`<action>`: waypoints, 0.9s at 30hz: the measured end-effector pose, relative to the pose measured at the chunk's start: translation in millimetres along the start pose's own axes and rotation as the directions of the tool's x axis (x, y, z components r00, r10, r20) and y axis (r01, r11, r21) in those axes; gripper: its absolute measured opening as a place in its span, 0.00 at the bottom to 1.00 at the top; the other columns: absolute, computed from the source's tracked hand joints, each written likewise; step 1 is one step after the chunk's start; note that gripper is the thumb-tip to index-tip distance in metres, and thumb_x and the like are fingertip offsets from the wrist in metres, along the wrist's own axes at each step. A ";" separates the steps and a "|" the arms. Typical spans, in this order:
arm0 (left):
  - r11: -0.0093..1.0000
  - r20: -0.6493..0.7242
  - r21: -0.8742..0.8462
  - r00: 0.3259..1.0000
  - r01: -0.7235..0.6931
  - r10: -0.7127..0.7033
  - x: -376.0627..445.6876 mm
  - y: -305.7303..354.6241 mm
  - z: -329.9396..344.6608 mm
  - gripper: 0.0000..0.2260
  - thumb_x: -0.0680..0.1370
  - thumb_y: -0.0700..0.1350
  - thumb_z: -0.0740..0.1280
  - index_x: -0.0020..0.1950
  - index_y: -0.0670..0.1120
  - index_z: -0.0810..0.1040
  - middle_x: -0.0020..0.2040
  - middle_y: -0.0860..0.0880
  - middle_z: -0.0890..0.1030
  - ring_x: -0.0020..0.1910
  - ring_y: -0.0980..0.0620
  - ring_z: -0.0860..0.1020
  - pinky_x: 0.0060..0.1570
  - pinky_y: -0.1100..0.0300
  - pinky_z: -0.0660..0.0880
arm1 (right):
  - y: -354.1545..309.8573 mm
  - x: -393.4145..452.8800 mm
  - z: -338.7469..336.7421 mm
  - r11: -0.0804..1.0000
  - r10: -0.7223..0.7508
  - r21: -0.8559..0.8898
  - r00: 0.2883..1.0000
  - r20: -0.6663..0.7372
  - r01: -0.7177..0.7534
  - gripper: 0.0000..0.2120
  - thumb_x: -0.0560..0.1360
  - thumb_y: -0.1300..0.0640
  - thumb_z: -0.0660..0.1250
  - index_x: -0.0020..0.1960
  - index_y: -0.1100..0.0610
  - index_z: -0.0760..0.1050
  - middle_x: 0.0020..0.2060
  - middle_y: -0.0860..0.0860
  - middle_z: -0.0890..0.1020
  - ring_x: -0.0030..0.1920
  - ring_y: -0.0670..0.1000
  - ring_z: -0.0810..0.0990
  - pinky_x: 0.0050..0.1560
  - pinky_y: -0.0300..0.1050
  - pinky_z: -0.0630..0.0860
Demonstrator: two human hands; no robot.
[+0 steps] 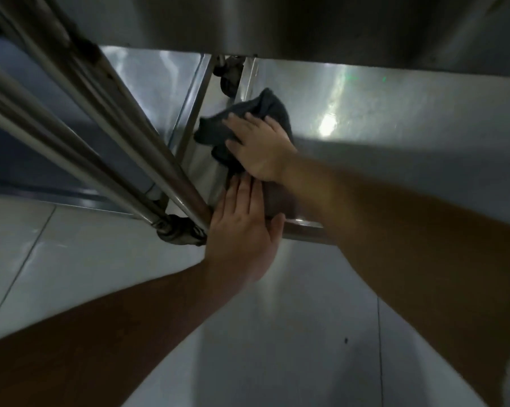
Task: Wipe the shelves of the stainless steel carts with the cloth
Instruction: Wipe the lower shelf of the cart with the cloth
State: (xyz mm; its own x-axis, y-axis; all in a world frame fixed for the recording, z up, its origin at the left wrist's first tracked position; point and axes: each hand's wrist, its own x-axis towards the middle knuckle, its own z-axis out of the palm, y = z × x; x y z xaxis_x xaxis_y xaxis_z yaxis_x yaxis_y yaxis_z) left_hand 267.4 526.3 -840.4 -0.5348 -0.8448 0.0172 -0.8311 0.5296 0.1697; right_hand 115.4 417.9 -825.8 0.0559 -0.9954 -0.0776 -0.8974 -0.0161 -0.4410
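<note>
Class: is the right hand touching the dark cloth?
Touching. The head view shows the right hand lying flat on the dark cloth, fingers overlapping it.

Single head-worn view, steeply downward and close over a low cart shelf (394, 92) and tiled floor (71, 259).

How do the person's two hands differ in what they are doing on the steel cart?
The right hand lies flat on the dark grey cloth, pressing it onto the shiny bottom steel shelf; the left hand touches no cloth and rests bare on the shelf's front edge beside the upright steel post. The right hand reaches further in, the left stays at the corner. Both are open, palms down.
</note>
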 end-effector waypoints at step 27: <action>0.997 0.159 -0.004 0.985 -0.071 0.070 -4.7 22.6 -24.1 0.32 0.86 0.62 0.44 0.87 0.48 0.46 0.87 0.47 0.45 0.86 0.48 0.41 0.82 0.51 0.37 | 104.1 -251.7 -14.6 0.968 -0.165 -0.186 0.986 0.028 0.167 0.29 0.83 0.50 0.64 0.82 0.47 0.60 0.78 0.46 0.69 0.80 0.51 0.62 0.80 0.49 0.49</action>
State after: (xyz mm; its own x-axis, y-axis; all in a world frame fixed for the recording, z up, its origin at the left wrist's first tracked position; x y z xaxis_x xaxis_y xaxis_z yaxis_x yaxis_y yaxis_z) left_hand 254.8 540.4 -812.8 -0.6094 -0.7824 -0.1282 -0.7906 0.5877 0.1719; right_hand 1.5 665.4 -839.1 0.2157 -0.9760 -0.0291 -0.9408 -0.1997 -0.2738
